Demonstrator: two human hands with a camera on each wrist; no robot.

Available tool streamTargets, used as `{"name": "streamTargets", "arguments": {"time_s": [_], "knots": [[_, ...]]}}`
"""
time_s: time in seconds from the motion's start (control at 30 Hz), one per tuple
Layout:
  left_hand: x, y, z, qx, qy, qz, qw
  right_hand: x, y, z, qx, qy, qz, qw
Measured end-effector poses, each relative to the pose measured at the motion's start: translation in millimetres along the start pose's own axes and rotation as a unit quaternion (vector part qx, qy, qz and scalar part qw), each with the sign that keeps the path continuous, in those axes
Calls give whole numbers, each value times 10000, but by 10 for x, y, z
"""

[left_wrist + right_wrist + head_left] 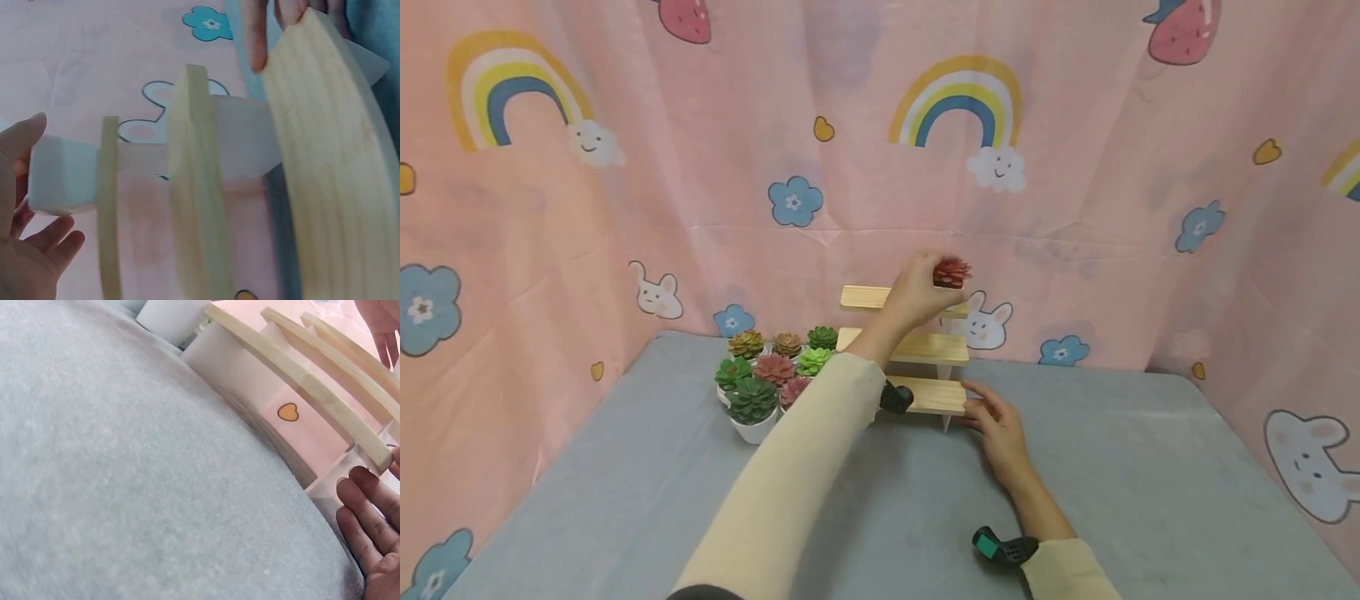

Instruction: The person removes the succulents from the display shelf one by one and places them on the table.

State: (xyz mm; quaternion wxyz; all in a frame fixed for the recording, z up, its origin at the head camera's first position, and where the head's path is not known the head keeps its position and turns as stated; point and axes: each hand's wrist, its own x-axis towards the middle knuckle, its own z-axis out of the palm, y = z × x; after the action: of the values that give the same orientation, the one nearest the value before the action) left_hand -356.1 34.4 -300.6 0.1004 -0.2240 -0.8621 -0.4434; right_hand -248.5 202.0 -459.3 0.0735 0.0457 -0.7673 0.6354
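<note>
A small tiered display stand with pale wooden shelves (928,395) and see-through side supports stands at the back of the table. My left hand (917,293) is at the top shelf's right end and holds a potted red succulent (952,272). In the left wrist view, thumb and fingers lie around its white pot (62,175), whose base meets the top shelf (109,206). My right hand (1000,429) touches the right end of the lowest shelf. Its lower fingers (369,519) are nearly straight, beside the clear support (331,475). The left forearm hides part of the stand.
Several potted succulents, green (752,402), reddish (773,368) and brownish (787,345), stand in white pots close together left of the stand. A grey cloth (1150,467) covers the table. A pink patterned curtain (865,92) hangs behind and at the sides.
</note>
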Motion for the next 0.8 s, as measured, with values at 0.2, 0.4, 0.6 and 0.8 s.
{"name": "streamTargets", "arguments": {"time_s": [0.2,0.4,0.6,0.8], "knots": [[-45,-21,71,199,393,-112,9990,-10,-7,20,-129,3,58,9999],[-81,-42,64,252,532,-128,9982,-11,2,41,-124,-21,85,9999],[-143,-62,41,114,605,-71,9981,-8,7,43,-62,-23,57,10000],[-216,-62,12,163,656,-22,9977,7,7,5,-72,-5,4,10000]]}}
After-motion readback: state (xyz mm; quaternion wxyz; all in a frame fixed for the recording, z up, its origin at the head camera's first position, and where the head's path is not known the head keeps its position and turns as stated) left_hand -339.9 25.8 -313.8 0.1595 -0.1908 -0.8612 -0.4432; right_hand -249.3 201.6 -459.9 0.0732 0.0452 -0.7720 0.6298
